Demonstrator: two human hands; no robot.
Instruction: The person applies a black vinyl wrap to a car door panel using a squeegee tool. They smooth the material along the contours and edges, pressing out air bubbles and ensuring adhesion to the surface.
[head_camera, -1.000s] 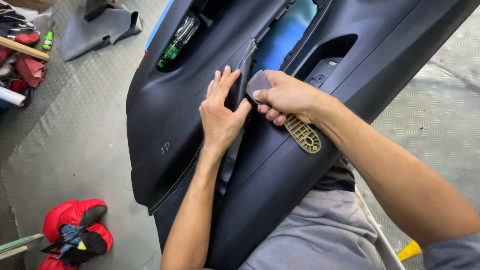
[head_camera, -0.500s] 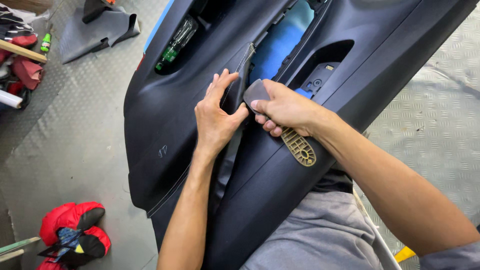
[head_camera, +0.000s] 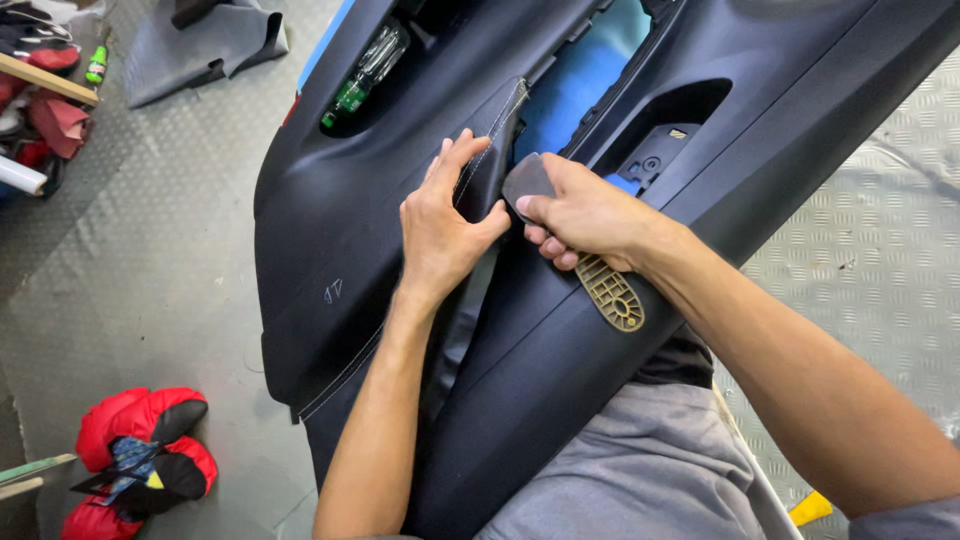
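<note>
A car-upholstery workshop: a black car door panel (head_camera: 380, 230) under re-covering rests above a grey checker-plate floor (head_camera: 140, 260), with leather offcuts (head_camera: 210, 45) and red padded pieces (head_camera: 140, 440) scattered about.

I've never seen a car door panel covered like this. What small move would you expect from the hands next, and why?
Probably the right hand pushes the tool further along the stitched seam. Its flat tip sits at the cover's edge, where blue backing shows uncovered, while the left hand presses the cover flat beside it.
</note>
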